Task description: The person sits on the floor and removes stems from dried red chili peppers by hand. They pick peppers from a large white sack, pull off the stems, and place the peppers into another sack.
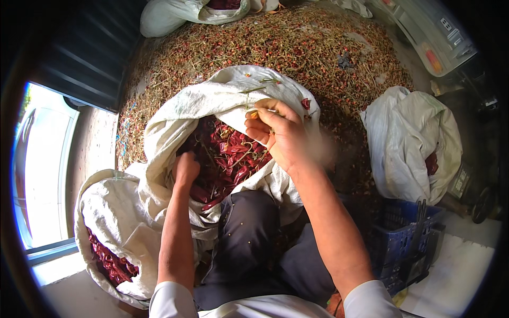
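A large white woven sack point(191, 102) stands open before my knees, its rim rolled outward. Dark red dried chili peppers point(234, 153) with some loose stems lie inside. My left hand point(186, 169) is curled against the left part of the sack's mouth, beside the chilies; what its fingers may hold is hidden. Over the far right rim, my right hand point(276, 127) pinches a small chili stem piece point(254, 114), yellowish-orange at the fingertips. Green stem bits point(254, 90) and a red chili fragment point(305, 103) rest on the folded rim.
Chili stems and scraps point(246, 45) cover the floor ahead. Another sack of chilies point(115, 210) leans at lower left. On the right are a white sack point(409, 139) and a blue plastic crate point(409, 238). A further sack point(171, 16) lies at the far side.
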`<act>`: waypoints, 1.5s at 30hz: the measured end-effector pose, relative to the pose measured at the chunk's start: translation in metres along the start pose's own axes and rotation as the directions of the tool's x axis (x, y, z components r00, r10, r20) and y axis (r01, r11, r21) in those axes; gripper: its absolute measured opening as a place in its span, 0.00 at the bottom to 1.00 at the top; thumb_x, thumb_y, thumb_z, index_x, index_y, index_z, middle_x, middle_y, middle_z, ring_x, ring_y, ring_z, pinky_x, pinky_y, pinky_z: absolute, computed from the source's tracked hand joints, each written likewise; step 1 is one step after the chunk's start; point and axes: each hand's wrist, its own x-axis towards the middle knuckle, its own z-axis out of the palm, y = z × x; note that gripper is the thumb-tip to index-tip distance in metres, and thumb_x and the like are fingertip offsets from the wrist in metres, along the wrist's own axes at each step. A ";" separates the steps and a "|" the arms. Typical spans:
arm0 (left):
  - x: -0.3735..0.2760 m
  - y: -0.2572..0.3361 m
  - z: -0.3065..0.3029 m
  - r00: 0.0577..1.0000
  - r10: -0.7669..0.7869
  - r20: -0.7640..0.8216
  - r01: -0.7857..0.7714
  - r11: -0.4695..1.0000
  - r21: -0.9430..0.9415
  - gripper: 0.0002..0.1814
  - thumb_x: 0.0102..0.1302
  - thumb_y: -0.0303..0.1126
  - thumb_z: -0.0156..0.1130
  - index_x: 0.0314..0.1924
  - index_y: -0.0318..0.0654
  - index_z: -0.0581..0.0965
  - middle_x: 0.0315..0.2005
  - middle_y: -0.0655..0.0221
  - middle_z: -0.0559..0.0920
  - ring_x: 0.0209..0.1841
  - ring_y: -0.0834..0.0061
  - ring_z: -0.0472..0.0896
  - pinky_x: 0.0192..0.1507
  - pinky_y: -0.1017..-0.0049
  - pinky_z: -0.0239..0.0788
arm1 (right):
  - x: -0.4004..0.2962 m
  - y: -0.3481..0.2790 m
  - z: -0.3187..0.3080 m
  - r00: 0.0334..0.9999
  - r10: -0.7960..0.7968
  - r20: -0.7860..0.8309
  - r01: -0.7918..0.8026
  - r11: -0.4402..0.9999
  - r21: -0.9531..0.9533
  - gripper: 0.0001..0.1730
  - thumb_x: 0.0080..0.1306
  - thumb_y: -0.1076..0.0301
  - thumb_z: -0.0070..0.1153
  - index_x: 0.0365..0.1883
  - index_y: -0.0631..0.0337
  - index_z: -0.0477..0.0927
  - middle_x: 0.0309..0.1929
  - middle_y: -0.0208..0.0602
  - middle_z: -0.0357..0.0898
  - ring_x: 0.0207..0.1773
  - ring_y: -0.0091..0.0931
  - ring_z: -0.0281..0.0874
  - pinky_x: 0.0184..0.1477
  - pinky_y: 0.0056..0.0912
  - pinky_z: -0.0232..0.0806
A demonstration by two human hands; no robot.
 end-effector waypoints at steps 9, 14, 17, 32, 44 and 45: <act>-0.071 0.027 -0.052 0.941 -0.205 0.269 0.305 0.171 -0.937 0.02 0.67 0.28 0.62 0.38 0.42 0.76 0.31 0.70 0.83 0.22 0.83 0.72 0.19 0.82 0.61 | -0.009 0.023 0.011 0.977 0.195 0.083 -0.162 0.941 -0.297 0.10 0.73 0.65 0.53 0.40 0.65 0.77 0.38 0.36 0.81 0.36 0.23 0.83 0.35 0.24 0.78; -0.087 0.054 -0.059 0.931 -0.094 0.351 0.254 -0.524 -0.813 0.01 0.71 0.29 0.57 0.40 0.42 0.75 0.34 0.71 0.82 0.28 0.79 0.76 0.19 0.84 0.62 | -0.009 0.045 0.007 0.978 0.183 0.103 -0.047 0.670 -0.741 0.07 0.71 0.67 0.55 0.39 0.62 0.79 0.31 0.28 0.78 0.33 0.16 0.76 0.29 0.22 0.72; -0.088 0.060 -0.050 0.898 -0.046 0.437 0.275 -0.716 -0.642 0.03 0.72 0.30 0.58 0.38 0.41 0.77 0.31 0.72 0.81 0.28 0.78 0.79 0.19 0.84 0.64 | -0.010 0.065 0.003 0.957 0.019 0.290 0.252 0.445 -0.860 0.12 0.62 0.67 0.65 0.37 0.65 0.78 0.29 0.32 0.80 0.32 0.23 0.78 0.36 0.29 0.73; -0.110 0.103 -0.056 0.935 -0.346 -0.077 -0.010 0.193 -0.981 0.15 0.62 0.22 0.64 0.50 0.37 0.77 0.39 0.70 0.81 0.30 0.82 0.77 0.29 0.82 0.68 | -0.028 0.062 0.019 0.925 -0.104 0.366 0.370 0.026 -0.928 0.13 0.66 0.62 0.59 0.29 0.64 0.78 0.27 0.44 0.82 0.33 0.43 0.82 0.36 0.45 0.72; -0.117 0.121 -0.075 0.945 0.202 -0.257 -0.292 0.875 -0.387 0.15 0.56 0.21 0.66 0.46 0.34 0.80 0.33 0.56 0.83 0.35 0.62 0.84 0.40 0.69 0.74 | -0.033 0.070 0.018 0.825 -0.142 0.547 0.555 0.021 -0.831 0.09 0.66 0.67 0.56 0.29 0.63 0.75 0.29 0.47 0.79 0.33 0.45 0.81 0.36 0.49 0.72; -0.118 0.122 -0.076 0.952 0.174 -0.252 -0.271 0.864 -0.424 0.14 0.56 0.21 0.66 0.45 0.34 0.81 0.31 0.56 0.83 0.33 0.63 0.83 0.38 0.70 0.73 | -0.033 0.072 0.019 0.815 -0.176 0.552 0.567 0.046 -0.823 0.09 0.65 0.68 0.57 0.29 0.63 0.74 0.28 0.47 0.78 0.33 0.45 0.80 0.36 0.49 0.71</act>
